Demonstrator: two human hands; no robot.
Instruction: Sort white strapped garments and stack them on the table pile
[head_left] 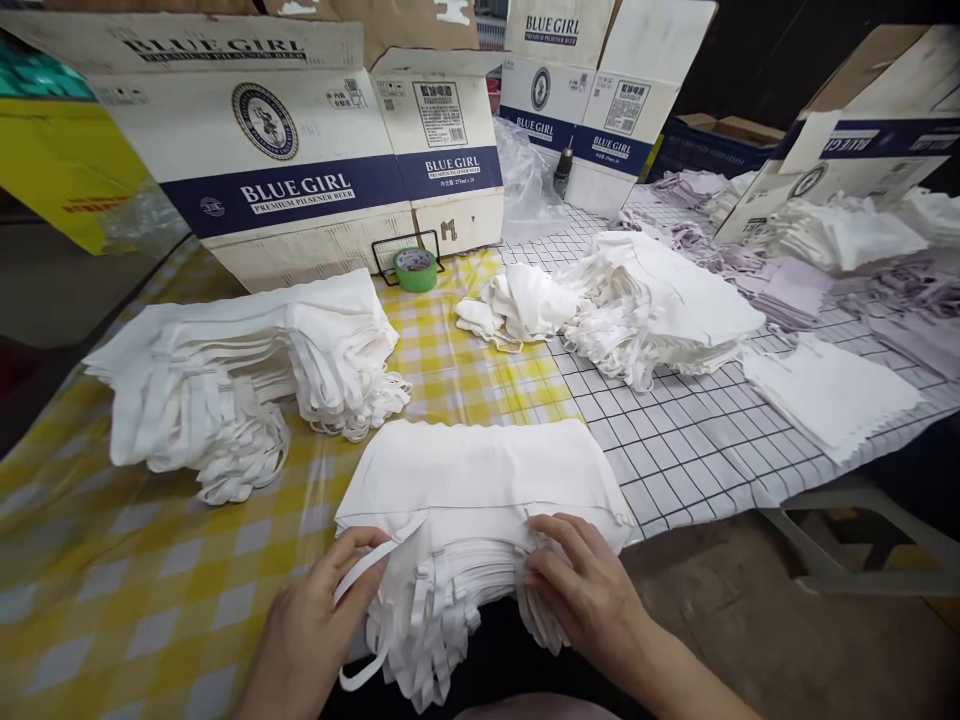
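Observation:
A stack of white camisole-like garments [480, 465] with thin straps lies at the near table edge, its straps hanging over toward me. My left hand [322, 610] pinches a white strap [367, 568] of the top garment between thumb and fingers, lifting it off the pile. On the other side, my right hand [585, 590] has its fingers bent and closed on the top garment's right strap side; the fingertips partly hide what they grip. To the left rests a second stack of white strapped garments [247, 340], straps drooping in bunches.
Behind stand BLUE GIRL beer cartons [300, 190], with green tape [415, 269] before one. Further white garments [660, 290] and a flat white piece [832, 390] lie right on the grid cloth [637, 450]. Lilac garments [795, 285] lie beyond. A plastic stool [847, 540] stands below the table.

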